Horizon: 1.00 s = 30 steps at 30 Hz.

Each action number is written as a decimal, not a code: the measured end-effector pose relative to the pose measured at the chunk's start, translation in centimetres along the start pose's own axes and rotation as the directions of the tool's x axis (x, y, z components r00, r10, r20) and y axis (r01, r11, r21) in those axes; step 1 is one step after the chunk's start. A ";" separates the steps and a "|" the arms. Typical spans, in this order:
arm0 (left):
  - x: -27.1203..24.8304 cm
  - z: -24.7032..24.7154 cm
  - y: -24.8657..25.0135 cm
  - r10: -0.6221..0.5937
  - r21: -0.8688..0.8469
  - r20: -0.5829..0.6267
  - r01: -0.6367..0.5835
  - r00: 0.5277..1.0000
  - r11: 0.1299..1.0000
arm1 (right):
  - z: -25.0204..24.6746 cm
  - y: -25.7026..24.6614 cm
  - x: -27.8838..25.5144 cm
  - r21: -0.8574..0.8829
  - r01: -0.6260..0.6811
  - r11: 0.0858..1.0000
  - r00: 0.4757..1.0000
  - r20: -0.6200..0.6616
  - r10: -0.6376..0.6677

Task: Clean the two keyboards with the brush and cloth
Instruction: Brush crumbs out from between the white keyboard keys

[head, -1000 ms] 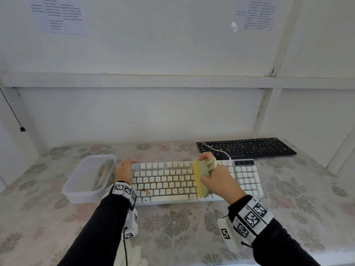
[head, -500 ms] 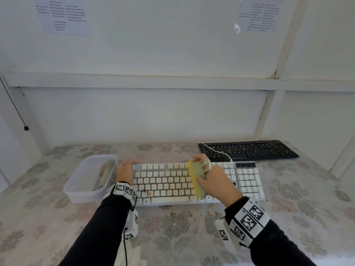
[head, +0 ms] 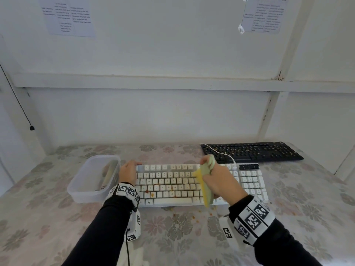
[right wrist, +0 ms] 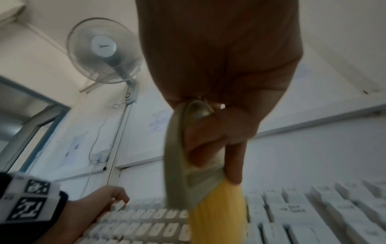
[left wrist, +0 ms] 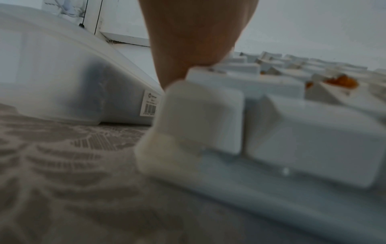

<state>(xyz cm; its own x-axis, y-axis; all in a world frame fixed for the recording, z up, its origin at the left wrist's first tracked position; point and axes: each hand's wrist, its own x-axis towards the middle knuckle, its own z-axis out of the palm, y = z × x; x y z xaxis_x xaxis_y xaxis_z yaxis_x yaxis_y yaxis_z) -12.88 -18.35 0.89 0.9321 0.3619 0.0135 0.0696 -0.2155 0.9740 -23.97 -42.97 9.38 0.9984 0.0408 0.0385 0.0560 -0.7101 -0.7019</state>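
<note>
We see the white keyboard [head: 192,184] under both hands, the black keyboard [head: 251,151] beyond our right hand [head: 219,181], which grips the brush [head: 206,191]. Left hand [head: 127,172] rests on its corner, fingers hidden. Beside it, the plastic tub [head: 86,186] holds something blurred, perhaps the cloth.

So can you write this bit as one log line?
right hand grips brush | bristles on white keyboard | left hand steadies its end
</note>
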 end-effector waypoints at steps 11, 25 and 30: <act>-0.8 0.3 0.3 0.038 -0.014 -0.023 -0.038 0.999 0.999 | 0.2 1.7 0.4 -0.083 0.009 0.996 1.000 -0.016 -0.011; -1.0 0.2 0.2 0.046 0.049 -0.007 -0.046 0.999 0.998 | 4.4 -2.9 1.3 0.087 0.262 0.961 0.963 -0.094 -0.254; -1.1 0.0 0.4 0.026 -0.007 -0.009 -0.026 1.000 1.000 | 5.0 -2.8 0.6 0.008 0.186 0.983 0.977 0.107 -0.186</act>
<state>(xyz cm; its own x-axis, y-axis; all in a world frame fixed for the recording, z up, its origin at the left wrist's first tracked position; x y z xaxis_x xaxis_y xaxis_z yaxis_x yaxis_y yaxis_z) -13.83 -18.85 1.29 0.9302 0.3648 0.0405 0.0431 -0.2181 0.9750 -23.55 -37.45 7.87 0.9647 0.2467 0.0922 0.2408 -0.6844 -0.6882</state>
